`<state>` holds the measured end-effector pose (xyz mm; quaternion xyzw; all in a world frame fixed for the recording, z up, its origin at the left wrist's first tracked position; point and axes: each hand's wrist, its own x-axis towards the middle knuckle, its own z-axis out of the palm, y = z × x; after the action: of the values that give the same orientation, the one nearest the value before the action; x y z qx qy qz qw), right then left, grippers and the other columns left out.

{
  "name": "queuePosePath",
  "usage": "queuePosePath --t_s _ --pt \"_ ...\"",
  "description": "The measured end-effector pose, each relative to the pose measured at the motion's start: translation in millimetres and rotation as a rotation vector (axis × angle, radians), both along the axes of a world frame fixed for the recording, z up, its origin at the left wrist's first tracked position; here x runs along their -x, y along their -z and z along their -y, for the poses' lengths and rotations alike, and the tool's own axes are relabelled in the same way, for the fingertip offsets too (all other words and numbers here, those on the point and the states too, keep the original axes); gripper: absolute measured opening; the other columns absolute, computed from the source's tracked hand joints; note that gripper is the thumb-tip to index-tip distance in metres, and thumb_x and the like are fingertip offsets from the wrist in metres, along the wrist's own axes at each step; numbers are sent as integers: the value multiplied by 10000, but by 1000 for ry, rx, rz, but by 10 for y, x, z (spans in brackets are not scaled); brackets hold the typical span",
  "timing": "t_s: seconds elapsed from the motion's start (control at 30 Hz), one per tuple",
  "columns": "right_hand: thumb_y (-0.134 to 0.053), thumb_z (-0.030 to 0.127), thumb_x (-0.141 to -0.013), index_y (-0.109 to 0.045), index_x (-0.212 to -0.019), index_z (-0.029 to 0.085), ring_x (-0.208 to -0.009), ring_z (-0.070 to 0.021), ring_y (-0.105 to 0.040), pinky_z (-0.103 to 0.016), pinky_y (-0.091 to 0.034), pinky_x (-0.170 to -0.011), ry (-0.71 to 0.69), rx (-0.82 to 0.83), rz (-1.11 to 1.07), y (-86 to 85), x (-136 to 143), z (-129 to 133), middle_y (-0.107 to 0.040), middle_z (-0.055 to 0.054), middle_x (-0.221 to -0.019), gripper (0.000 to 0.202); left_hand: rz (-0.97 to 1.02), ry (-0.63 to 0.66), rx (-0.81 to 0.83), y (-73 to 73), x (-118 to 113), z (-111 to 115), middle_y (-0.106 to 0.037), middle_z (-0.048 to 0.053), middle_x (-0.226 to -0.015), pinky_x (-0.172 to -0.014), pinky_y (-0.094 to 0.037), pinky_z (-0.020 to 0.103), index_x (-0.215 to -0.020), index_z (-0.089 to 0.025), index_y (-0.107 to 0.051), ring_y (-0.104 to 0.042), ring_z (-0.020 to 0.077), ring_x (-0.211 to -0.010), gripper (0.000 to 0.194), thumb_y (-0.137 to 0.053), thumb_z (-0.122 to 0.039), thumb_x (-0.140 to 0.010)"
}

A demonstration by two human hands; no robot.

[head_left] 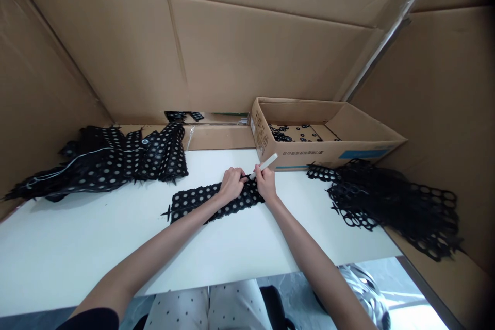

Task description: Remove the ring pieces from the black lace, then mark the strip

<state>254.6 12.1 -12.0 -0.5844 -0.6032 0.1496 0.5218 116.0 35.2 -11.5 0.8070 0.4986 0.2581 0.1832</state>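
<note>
Cardboard walls enclose a white tabletop [96, 237]. Near its middle lies a black perforated sheet [201, 200], long axis left to right. Left hand [231, 183] presses closed on its right end; right hand [266, 181], just beside, grips a white tool [266, 164].

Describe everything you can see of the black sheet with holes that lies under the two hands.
The black perforated sheet is a flat, long strip, rubber or plastic by its look, pierced by rows of round holes, with small spikes along its edge. It lies slantwise on the white table. The left hand presses its right end; the right hand, holding a white tool, touches that end too.
</note>
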Motion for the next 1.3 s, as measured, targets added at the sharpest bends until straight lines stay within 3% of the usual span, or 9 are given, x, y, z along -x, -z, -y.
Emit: queuePosePath --t_s 0.27,0.67,1.13,1.3 --pt "-360 387 -898 -508 -656 184 -571 -178 -570 -275 -399 -584 21 -1 81 -36 -6 2 -596 -53 -608 349 20 -3 18 -16 -4 7 -655 65 -864 -821 -412 363 -840 -172 -615 -554 241 -889 102 -533 -213 -796" --pt "-384 435 -885 -499 -639 184 -454 -143 -511 -257 -402 -526 6 51 -138 25 -22 -1 -521 6 -481 370 40 8 32 16 3 -27 -663 50 -853 -819 -409 349 -816 -177 -622 -557 226 -874 88 -553 -222 -784" --pt "-387 486 -876 -491 -617 186 -419 -138 -480 -256 -387 -494 -7 74 -197 73 -14 10 -488 16 -447 409 38 1 34 -17 0 -11 -663 62 -834 -812 -413 352 -810 -171 -630 -561 235 -870 96 -552 -218 -784" --pt "-379 466 -882 -485 -612 188 -463 -142 -494 -255 -386 -521 7 50 -113 79 -13 38 -496 8 -480 402 43 12 42 -14 2 -31 -667 51 -858 -825 -409 350 -816 -173 -624 -560 226 -873 91 -555 -225 -789"
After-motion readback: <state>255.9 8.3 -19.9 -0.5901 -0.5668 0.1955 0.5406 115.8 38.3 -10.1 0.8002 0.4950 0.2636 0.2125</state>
